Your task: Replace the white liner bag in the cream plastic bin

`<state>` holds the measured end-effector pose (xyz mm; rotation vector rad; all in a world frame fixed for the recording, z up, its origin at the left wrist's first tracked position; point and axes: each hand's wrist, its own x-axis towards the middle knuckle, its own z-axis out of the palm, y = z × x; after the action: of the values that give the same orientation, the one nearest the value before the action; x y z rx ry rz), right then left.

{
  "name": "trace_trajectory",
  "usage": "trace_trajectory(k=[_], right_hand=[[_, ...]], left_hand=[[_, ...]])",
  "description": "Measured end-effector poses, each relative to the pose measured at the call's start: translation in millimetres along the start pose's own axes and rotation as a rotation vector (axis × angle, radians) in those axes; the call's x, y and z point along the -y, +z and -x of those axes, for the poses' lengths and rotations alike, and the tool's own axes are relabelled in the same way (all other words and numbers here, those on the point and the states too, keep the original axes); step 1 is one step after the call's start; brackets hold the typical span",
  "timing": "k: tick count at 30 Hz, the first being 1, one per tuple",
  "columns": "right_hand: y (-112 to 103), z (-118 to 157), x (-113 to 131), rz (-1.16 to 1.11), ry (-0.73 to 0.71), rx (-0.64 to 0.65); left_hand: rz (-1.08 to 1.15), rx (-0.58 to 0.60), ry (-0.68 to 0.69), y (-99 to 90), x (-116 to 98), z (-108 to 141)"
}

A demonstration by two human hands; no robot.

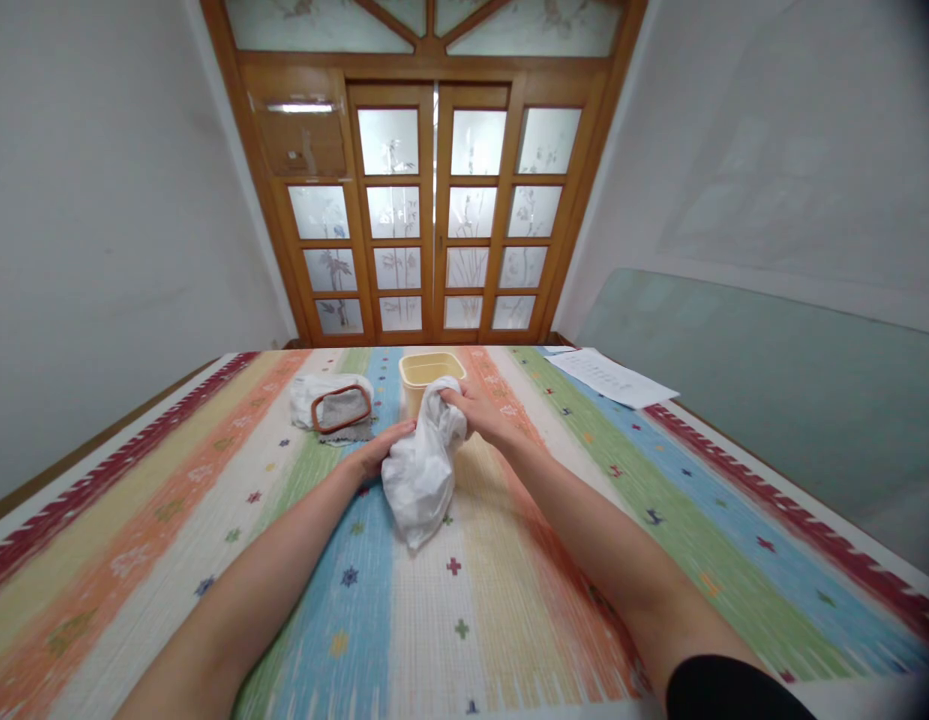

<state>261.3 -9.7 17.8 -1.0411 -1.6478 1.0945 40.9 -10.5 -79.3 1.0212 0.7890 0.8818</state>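
Note:
A crumpled white plastic bag [423, 485] hangs bunched in front of me, its lower end bulging toward the near side of the table. My right hand [475, 405] is closed around the gathered upper part of the bag. Against the bag's left side lies my left hand [385, 450], with its fingers closed on the plastic and partly hidden by it. Just behind the bag stands a pale yellow plastic tub [432, 370], open at the top; the bag and my right hand cover part of its front. What the bag contains cannot be seen.
To the left lie another white plastic bag [305, 398], a reddish-brown rectangular frame [314, 415] and some grey cloth [350, 432]. Printed paper sheets [610, 377] rest at the far right. A striped cloth [426, 620] covers the table. Wooden glass-paned doors [437, 240] stand beyond.

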Motion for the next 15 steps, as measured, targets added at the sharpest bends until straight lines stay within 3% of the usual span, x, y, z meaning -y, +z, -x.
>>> trace_trajectory(k=[7, 12, 15], right_hand=[[-0.3, -3.5, -11.3, 0.07, 0.036, 0.026], [0.6, -8.5, -19.1, 0.166, -0.052, 0.001], [-2.4, -11.7, -20.8, 0.276, -0.17, -0.079]], left_hand=[[-0.17, -0.038, 0.247, 12.1, 2.4, -8.0], [-0.2, -0.138, 0.307, 12.1, 2.1, -10.7], [-0.284, -0.206, 0.343, 10.5, -2.2, -12.4]])
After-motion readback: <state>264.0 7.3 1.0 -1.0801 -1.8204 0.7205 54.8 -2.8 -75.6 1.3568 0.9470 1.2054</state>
